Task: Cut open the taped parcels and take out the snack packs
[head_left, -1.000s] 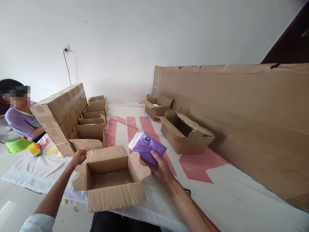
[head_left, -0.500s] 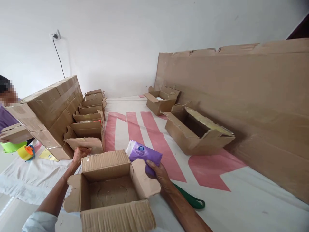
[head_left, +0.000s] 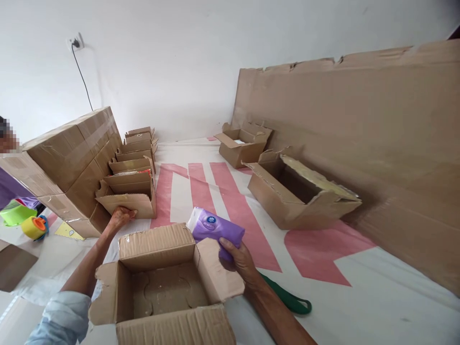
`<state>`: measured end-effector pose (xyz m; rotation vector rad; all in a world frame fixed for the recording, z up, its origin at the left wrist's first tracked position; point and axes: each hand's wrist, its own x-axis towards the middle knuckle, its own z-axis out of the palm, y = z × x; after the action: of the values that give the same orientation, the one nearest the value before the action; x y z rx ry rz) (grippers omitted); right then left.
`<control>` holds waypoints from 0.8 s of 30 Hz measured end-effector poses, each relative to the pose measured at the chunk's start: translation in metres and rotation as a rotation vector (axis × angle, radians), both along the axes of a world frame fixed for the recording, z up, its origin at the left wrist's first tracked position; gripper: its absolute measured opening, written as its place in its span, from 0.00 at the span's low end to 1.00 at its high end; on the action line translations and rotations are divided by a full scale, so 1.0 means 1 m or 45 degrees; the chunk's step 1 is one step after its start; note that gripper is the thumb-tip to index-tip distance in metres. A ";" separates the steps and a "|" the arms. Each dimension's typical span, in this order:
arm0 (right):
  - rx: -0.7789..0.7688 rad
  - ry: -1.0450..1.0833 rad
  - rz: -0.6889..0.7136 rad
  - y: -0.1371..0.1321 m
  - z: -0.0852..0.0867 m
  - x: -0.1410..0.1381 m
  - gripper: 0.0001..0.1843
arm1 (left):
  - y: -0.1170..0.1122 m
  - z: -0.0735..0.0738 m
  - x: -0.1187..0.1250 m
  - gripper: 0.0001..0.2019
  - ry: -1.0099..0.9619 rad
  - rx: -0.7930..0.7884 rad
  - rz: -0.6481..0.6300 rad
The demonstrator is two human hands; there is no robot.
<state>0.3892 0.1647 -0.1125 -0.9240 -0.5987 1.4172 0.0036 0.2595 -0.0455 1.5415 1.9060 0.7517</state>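
A purple soft pack of tissues (head_left: 215,229) with a white end is gripped in my right hand (head_left: 239,256), above the right flap of an open cardboard box (head_left: 161,290) close to me. All the flaps of that box are folded outward, and its bottom shows bare. My left hand (head_left: 122,217) reaches past it to the nearest cardboard carton (head_left: 142,206) in a row on the left. Its closed fingers are at the front wall of that carton, partly hidden from view.
Taped cartons (head_left: 77,148) are stacked at the left, beside a person's purple sleeve (head_left: 10,191). An orange tape roll (head_left: 34,227) lies near a green container (head_left: 16,213). Two open boxes, one nearer (head_left: 287,199), stand before a large cardboard sheet (head_left: 345,124). A green strap (head_left: 287,297) lies at right.
The near carton's front has come up more upright under my left hand. My right hand still holds the tissues. At the left, the co-worker's box has dropped lower in view.
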 end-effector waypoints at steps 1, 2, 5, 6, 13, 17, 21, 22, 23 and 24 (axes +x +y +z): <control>-0.014 0.008 -0.007 0.000 -0.001 0.001 0.37 | 0.000 0.002 0.001 0.21 -0.006 -0.016 -0.011; -0.032 0.016 -0.016 0.000 -0.002 0.001 0.38 | 0.000 0.004 0.001 0.21 -0.011 -0.031 -0.019; -0.043 0.015 -0.036 0.001 -0.004 0.003 0.39 | -0.006 0.008 0.002 0.20 -0.004 -0.047 -0.025; -0.038 0.015 -0.037 0.002 -0.006 0.003 0.40 | -0.009 0.010 0.002 0.20 0.009 -0.033 -0.017; -0.015 0.094 -0.036 0.006 -0.021 0.006 0.40 | -0.013 0.023 0.000 0.18 0.168 0.136 0.089; 0.004 0.079 -0.027 0.008 -0.024 0.008 0.33 | -0.002 0.026 -0.001 0.17 0.196 0.140 0.084; 0.027 0.079 -0.025 0.008 -0.023 0.007 0.34 | 0.009 0.027 -0.002 0.17 0.215 0.140 0.081; 0.027 0.081 -0.028 0.008 -0.022 0.007 0.35 | 0.012 0.027 -0.003 0.17 0.220 0.140 0.079; 0.026 0.081 -0.030 0.008 -0.022 0.006 0.36 | 0.014 0.027 -0.004 0.16 0.224 0.139 0.077; 0.024 0.080 -0.034 0.008 -0.022 0.006 0.36 | 0.016 0.028 -0.005 0.16 0.228 0.137 0.074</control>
<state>0.3948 0.1725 -0.1342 -0.8660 -0.5499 1.4092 -0.0012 0.2752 -0.0179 1.6747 2.0778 0.7756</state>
